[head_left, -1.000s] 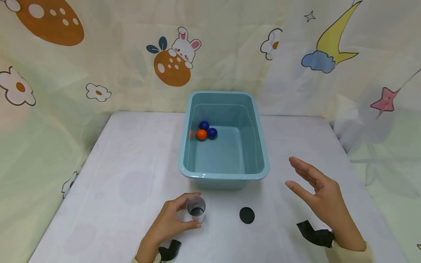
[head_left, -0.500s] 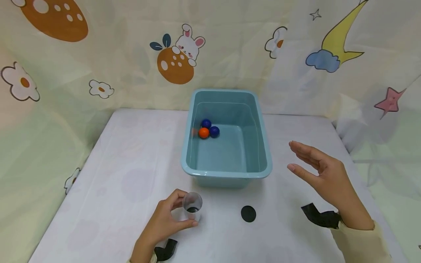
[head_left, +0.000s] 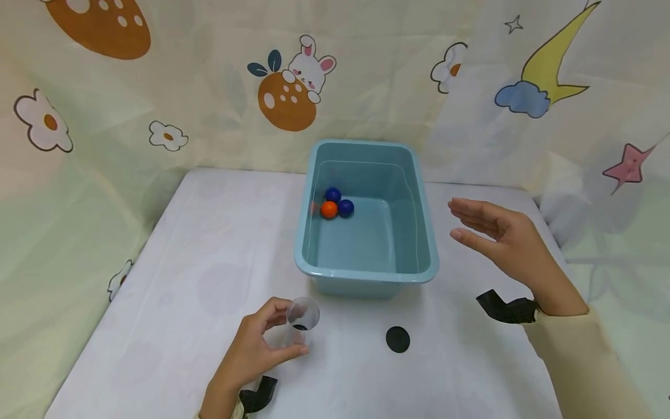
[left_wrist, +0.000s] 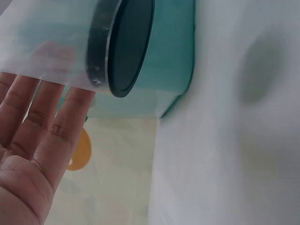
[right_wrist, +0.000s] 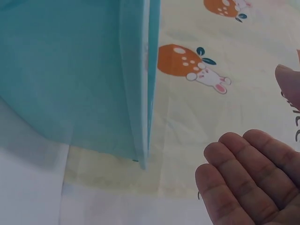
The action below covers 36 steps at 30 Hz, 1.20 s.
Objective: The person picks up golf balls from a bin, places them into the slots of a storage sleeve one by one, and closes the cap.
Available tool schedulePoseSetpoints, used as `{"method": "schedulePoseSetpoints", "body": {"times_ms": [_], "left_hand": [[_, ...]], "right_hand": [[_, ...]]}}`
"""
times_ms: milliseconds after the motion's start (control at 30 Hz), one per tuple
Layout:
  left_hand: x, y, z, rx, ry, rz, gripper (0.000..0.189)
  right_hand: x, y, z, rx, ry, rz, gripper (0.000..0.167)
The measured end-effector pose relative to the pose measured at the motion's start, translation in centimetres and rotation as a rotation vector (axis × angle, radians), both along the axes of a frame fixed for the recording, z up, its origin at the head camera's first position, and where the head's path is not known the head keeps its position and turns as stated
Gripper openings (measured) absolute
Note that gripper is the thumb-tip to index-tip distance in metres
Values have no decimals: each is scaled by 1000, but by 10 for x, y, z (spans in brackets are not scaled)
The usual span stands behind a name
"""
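Head view: over the last second the right hand [head_left: 497, 235] has moved away from the person to stand just off the right side of the blue bin [head_left: 366, 274], touching nothing, its fingers straight and lying together while the thumb stands apart. Left of there, the clear cup [head_left: 302, 320] has shifted slightly leftward from the bin's near wall in the grip of the left hand [head_left: 256, 343], whose fingers and thumb are clamped around its sides. By the left wrist view its dark base [left_wrist: 123, 47] faces the table [head_left: 209, 244] and looks raised off it. As I judge it, the left hand alone controls the cup, while the right is now nearer the bin but takes no load. A black disc [head_left: 398, 339] lies flat on the table in front of the bin, well right of the cup. Inside the bin, near its left wall, an orange ball [head_left: 329, 210] sits close beside two blue balls [head_left: 346, 208]. The near wall stands between cup and balls, the right wall between them and the right hand. A printed backdrop [head_left: 377, 110] hangs behind.
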<state>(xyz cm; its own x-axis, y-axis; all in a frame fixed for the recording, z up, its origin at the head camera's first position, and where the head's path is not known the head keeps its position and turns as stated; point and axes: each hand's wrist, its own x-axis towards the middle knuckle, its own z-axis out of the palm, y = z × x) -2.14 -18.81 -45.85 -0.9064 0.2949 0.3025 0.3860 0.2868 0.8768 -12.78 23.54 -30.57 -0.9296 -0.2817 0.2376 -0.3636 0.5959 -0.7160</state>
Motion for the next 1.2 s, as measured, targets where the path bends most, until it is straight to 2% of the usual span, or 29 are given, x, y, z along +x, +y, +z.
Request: {"method": "schedulePoseSetpoints", "body": {"times_ms": [200,500,800,1000,1200], "left_hand": [[0,-2,4,21,63,-6,61],[1,-3,10,42,110,12,67],[3,-6,9,57,109,45,68],[1,-7,10,86,152,36,70],[1,-11,13,72,170,59,71]], "right_hand": [[-14,-4,6,25,-50,39,52],[-31,-8,16,70,-110,111,53],[-50,-28,30,70,-214,170,54],[-66,-43,36,89,-247,190,51],[-85,-60,40,110,-269,195,50]]}}
